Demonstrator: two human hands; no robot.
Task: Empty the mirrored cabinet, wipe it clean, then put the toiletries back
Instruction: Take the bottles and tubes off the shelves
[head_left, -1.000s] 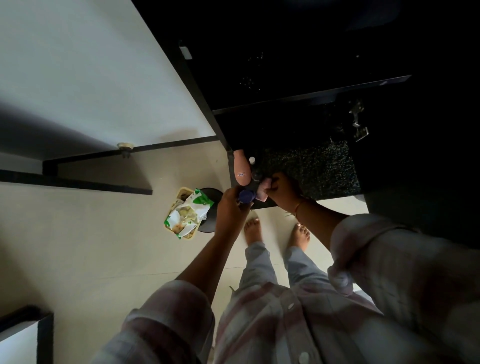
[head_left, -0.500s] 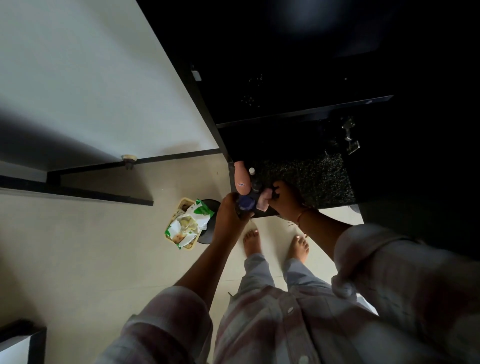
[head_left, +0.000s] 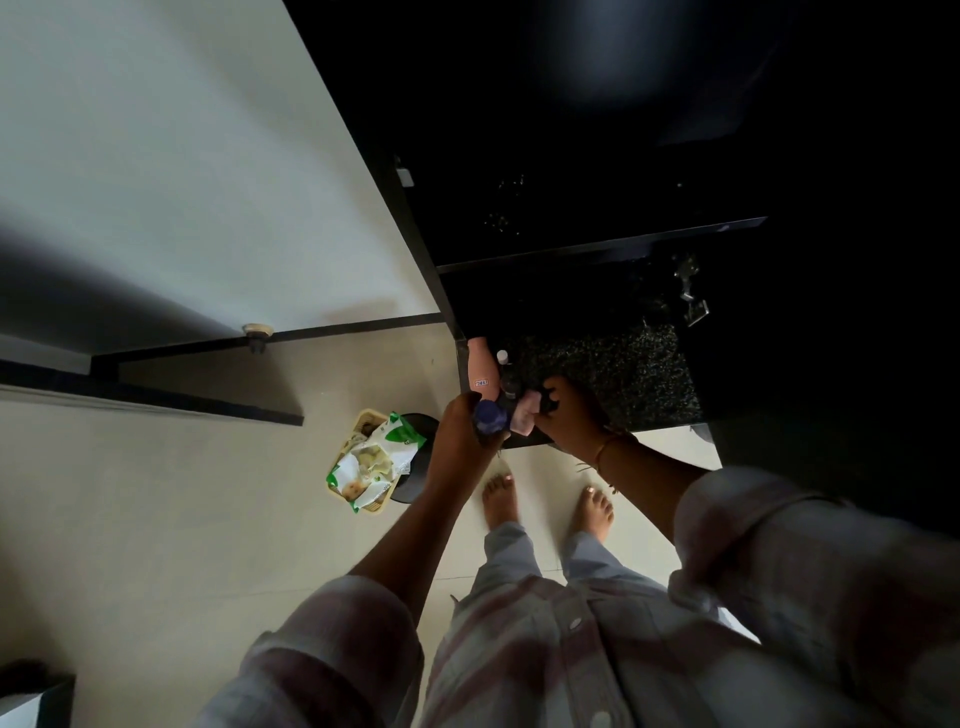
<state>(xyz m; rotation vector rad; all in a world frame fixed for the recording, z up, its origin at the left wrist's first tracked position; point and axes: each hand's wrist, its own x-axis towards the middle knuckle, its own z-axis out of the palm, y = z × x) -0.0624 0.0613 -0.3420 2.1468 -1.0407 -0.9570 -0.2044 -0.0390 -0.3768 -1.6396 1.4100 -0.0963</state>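
The fingers of the left hand (head_left: 460, 436) are curled around a blue-capped container (head_left: 489, 417), gripping it just above the front left corner of the desk (head_left: 628, 369). The fingers of the right hand (head_left: 574, 421) are bent inward and pinch a pale pink container (head_left: 522, 420), which touches the blue-capped one. Something small and dark sits among the right fingers, too dim to name. The two hands nearly meet over that corner.

Just behind them, along the desk's left edge, stands a pink bottle (head_left: 480, 364) with a small label near its lower end. Beside it are a white-capped bottle (head_left: 503, 357) and a dark bottle (head_left: 510, 387), packed close together. The desk top is dark and speckled.

A thin bracelet (head_left: 605, 453) circles the right wrist, and both arms come out of pale checked sleeves (head_left: 332, 649) pushed up the forearm. Behind the desk's back edge rises the cabinet (head_left: 597, 252), nearly black inside, with one shelf edge and a metal hinge (head_left: 692, 296) catching some light.

Below the desk's front edge, bare feet (head_left: 500, 501) stand on the pale tiled floor (head_left: 156, 519). Left of them on the floor is a yellow basket (head_left: 363, 418) filled with green and white packets (head_left: 376, 460).
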